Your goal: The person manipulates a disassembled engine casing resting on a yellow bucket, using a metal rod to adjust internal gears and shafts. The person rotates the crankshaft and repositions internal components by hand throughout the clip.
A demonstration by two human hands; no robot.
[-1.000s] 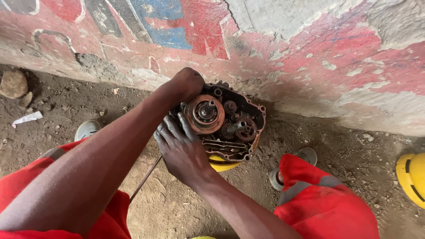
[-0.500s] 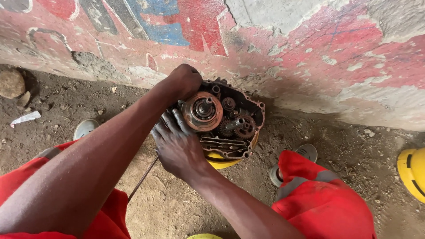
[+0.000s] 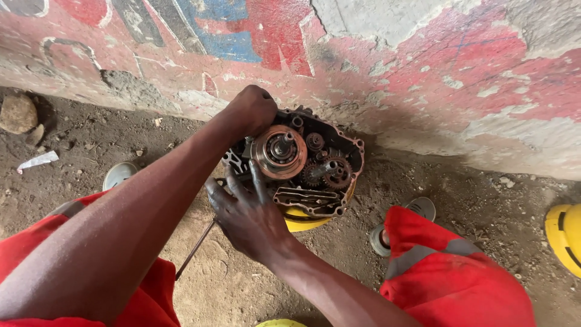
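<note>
An open engine case (image 3: 327, 181) with bare gears and a round copper-coloured clutch drum (image 3: 279, 151) stands on the dirt against a painted wall. It rests on a yellow container (image 3: 302, 221). My left hand (image 3: 251, 112) is closed over the case's upper left edge, beside the drum. My right hand (image 3: 245, 215) lies against the lower left of the case, with its fingers spread and their tips touching the drum's rim. A thin metal rod (image 3: 193, 251) slants over the ground, and its upper end is hidden under my right hand.
My knees in red trousers (image 3: 460, 272) flank the engine, with a shoe (image 3: 118, 174) at the left and another (image 3: 423, 209) at the right. A yellow object (image 3: 564, 236) sits at the right edge. At the far left lie a stone (image 3: 18, 112) and a paper scrap (image 3: 37, 160).
My right hand has shifted slightly along the lower left of the drum. My left hand keeps its hold on the case's top edge.
</note>
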